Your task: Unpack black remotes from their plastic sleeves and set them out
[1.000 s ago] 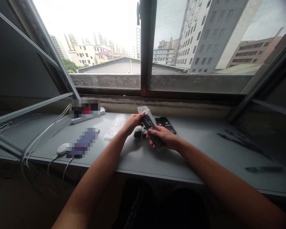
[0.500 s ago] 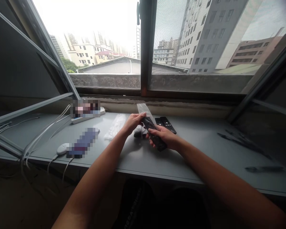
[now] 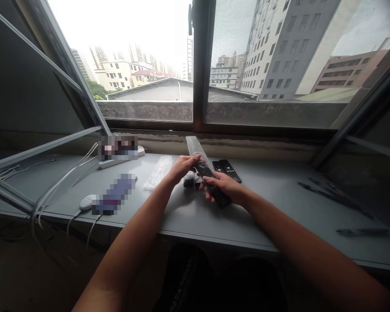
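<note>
A black remote control point(image 3: 211, 177) sits inside a clear plastic bag point(image 3: 193, 145), tilted above the desk. The bag's loose end sticks out past the remote's far end. At that end my left hand point(image 3: 185, 168) is closed, thumb and fingers pinching the bag. My right hand point(image 3: 226, 186) wraps around the lower part of the bagged remote, thumb on top. Behind my right hand, two black remotes point(image 3: 230, 170) lie side by side on the desk. Under my hands is a dark thing in clear wrapping point(image 3: 189, 181), partly hidden.
A stack of clear plastic bags point(image 3: 157, 174) lies left of my hands. Farther left are a blurred-out phone-like thing point(image 3: 113, 195), a white round charger point(image 3: 88, 202), a white power strip point(image 3: 121, 159) and hanging cables point(image 3: 39, 212). Dark thin things point(image 3: 328, 195) lie on the right.
The bag looks pulled smoother over the remote, its loose end reaching slightly farther up. Both hands keep nearly the same places; the whole view has shifted a little.
</note>
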Motion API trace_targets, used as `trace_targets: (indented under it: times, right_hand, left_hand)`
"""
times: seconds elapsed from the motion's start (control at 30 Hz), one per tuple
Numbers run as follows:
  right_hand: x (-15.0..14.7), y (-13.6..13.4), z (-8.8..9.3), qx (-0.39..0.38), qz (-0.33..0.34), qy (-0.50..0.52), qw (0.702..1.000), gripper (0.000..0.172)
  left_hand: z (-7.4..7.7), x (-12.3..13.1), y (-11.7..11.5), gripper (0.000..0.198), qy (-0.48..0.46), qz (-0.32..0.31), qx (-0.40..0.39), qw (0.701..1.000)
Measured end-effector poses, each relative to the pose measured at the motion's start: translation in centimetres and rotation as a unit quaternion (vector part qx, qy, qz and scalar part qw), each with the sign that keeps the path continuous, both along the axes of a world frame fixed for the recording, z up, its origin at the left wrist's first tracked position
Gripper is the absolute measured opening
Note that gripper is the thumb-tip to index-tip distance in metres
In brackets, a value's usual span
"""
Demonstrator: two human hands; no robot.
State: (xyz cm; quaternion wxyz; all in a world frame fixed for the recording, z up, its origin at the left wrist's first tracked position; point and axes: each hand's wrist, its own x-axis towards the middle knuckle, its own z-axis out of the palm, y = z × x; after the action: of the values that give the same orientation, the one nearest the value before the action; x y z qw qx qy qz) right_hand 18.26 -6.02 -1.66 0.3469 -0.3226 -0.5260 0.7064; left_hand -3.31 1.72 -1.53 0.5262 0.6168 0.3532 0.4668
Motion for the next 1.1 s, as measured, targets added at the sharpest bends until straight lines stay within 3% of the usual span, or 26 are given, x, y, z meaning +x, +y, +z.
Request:
trace_targets:
  times: [0.1, 0.27, 0.33, 0.5, 0.6, 0.67, 0.77, 0.83, 0.97, 1.1]
  right_hand:
    - [0.1, 0.2, -0.2, 0.010, 0.007, -0.004, 1.000, 0.033]
    - [0.3, 0.3, -0.3, 0.019, 0.000, 0.005, 1.000, 0.035]
    - [0.3, 0.2, -0.1, 0.017, -0.003, 0.003, 1.000, 0.034]
    - [0.2, 0.3, 0.1, -0.003, -0.041, -0.009, 0.999, 0.031]
    - [0.5, 0.9, 0.1, -0.003, -0.102, 0.004, 0.995, 0.029]
    - [0.8, 1.2, 0.3, 0.006, -0.157, 0.036, 0.987, 0.030]
    - [1.5, 1.5, 0.6, 0.016, -0.217, 0.075, 0.973, 0.030]
    - [1.9, 1.5, 0.9, 0.023, -0.216, 0.067, 0.974, 0.040]
    - [2.1, 0.9, 1.3, 0.051, -0.144, 0.019, 0.988, 0.063]
    - [1.7, 0.2, 1.5, 0.074, -0.050, -0.006, 0.996, 0.064]
  left_hand:
    - [0.1, -0.2, 0.1, 0.060, -0.014, 0.014, 0.002, 1.000]
    - [0.1, -0.3, 0.0, 0.057, 0.020, -0.032, -0.025, 0.999]
    - [0.0, -0.3, 0.1, 0.056, 0.006, -0.015, -0.024, 1.000]
    - [0.0, -1.0, 1.3, 0.055, -0.095, 0.143, -0.027, 0.985]
    - [0.0, -1.7, 1.9, 0.051, -0.130, 0.241, -0.034, 0.961]
    - [0.0, -1.9, 2.0, 0.047, -0.130, 0.266, -0.029, 0.955]
    - [0.0, -1.6, 1.7, 0.043, -0.127, 0.228, -0.028, 0.965]
    - [0.0, -1.1, 1.4, 0.043, -0.123, 0.176, -0.032, 0.976]
    - [-0.5, -0.3, 0.9, 0.050, -0.104, 0.071, -0.038, 0.991]
    - [-0.8, 0.2, 0.7, 0.056, -0.087, 0.036, -0.050, 0.994]
